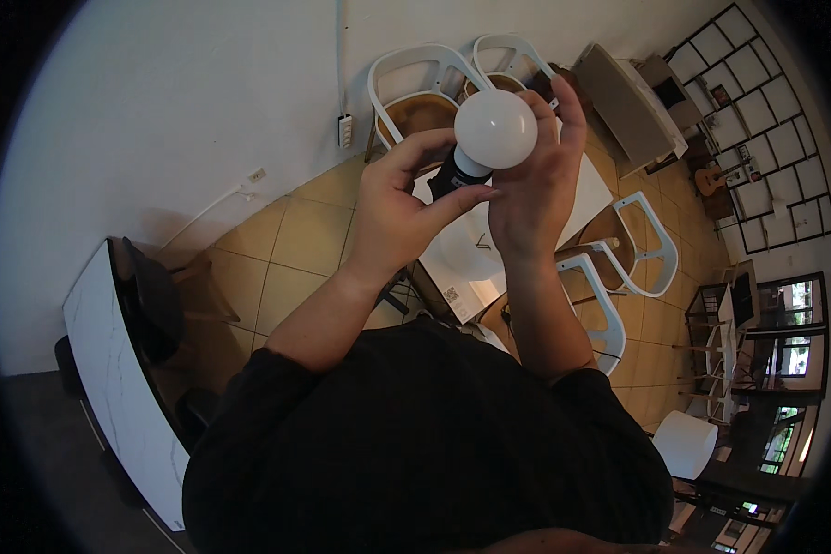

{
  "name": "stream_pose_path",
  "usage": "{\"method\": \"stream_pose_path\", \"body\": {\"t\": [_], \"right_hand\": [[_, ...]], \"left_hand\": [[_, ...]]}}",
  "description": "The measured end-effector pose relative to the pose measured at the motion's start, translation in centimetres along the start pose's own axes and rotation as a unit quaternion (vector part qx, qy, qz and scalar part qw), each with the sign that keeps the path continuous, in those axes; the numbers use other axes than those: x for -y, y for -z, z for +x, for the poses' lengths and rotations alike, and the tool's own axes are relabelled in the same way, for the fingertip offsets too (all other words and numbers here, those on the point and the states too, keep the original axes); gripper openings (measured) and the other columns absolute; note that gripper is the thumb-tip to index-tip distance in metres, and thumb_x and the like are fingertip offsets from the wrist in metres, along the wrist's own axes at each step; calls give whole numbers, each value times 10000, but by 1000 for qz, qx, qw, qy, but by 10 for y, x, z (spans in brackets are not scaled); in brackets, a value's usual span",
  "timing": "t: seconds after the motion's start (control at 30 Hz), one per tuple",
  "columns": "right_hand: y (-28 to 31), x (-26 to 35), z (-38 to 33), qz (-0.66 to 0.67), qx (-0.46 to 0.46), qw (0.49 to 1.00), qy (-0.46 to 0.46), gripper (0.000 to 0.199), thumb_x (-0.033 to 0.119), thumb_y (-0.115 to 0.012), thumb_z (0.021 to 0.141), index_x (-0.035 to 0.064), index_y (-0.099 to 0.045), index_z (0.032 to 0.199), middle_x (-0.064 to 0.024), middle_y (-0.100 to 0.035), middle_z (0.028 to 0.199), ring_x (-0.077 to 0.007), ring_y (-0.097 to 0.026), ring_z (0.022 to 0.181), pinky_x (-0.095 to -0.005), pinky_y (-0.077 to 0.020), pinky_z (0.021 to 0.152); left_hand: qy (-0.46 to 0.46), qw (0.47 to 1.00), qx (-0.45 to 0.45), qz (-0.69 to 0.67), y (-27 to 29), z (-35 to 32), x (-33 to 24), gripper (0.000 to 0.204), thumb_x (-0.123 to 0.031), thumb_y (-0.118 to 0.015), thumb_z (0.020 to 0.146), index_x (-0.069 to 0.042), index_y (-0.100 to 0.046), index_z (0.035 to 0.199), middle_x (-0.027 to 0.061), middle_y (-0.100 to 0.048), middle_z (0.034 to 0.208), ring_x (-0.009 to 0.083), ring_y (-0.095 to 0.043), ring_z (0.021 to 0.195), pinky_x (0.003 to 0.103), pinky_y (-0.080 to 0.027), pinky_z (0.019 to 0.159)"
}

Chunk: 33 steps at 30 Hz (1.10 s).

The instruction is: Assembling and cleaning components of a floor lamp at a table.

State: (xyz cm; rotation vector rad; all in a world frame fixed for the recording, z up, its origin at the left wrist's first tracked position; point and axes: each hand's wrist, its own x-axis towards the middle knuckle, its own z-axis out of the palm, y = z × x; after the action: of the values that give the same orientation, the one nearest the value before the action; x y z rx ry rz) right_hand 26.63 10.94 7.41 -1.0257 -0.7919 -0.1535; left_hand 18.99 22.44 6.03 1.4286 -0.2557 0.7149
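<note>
Bare forearms [316,319] raised, left hand [395,210] gripping, thumb [462,200] extended; right hand [539,191] loosely unfurled, fingers [572,115] upward

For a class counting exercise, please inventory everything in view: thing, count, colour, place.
Round glossy bulb: 1, white, upper centre
Cylindrical socket: 1, black, below bulb
Rectangular table: 1, white, centre
Curved-frame chairs: at least 4, white, around table
Marble-patterned table: 1, white, left
Power strip: 1, white, upper centre
Wooden guitar: 1, brown, right
Drum-shaped lampshade: 1, white, lower right
Floor tiles: many, tan, around table
Shirt: 1, black, bottom
Left hand: 1, bare, around socket
Right hand: 1, bare, partly behind bulb
</note>
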Motion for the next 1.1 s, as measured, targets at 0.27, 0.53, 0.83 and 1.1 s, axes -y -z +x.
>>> {"method": "stream_pose_path", "body": {"t": [0.27, 0.53, 0.83, 1.1], "right_hand": [[-12, 15, 2, 61, 16, 997, -53, 889, 609, -547, 918, 67, -178, 1518, -224, -467, 1391, -326, -542, 1235, -430, -484, 1008], [-13, 8, 2, 25, -14, 998, -56, 1001, 561, -708, 838, 85, -162, 1527, -179, -444, 1415, -261, -509, 1246, -395, -463, 1005], [-11, 21, 26, 139, 0, 981, -138, 1039, 172, -888, 705, 46, -208, 1480, -189, -454, 1384, -239, -509, 1242, -380, -474, 989], [13, 30, 50, -4, 122, 992, 22, 918, 173, -842, 741, 71, -276, 1456, -186, -484, 1371, -259, -545, 1211, -404, -438, 1044]], "left_hand": [[-12, 1000, 3, 20, 3, 1, 2, 504, -84, -848, 750, 33, -604, 1176, 114, -685, 1097, 172, -643, 1063, 317, -501, 945], [5, 1000, 4, 15, 5, 4, 0, 513, -79, -851, 748, 39, -599, 1179, 115, -683, 1101, 171, -640, 1071, 322, -503, 947], [29, 999, 17, -10, 10, 15, 10, 554, -2, -839, 733, 55, -568, 1212, 123, -661, 1119, 188, -619, 1075, 333, -484, 967], [38, 986, -9, 160, 3, 33, 17, 478, -8, -731, 825, 78, -541, 1255, 126, -646, 1135, 209, -634, 1024, 331, -499, 915]]}}
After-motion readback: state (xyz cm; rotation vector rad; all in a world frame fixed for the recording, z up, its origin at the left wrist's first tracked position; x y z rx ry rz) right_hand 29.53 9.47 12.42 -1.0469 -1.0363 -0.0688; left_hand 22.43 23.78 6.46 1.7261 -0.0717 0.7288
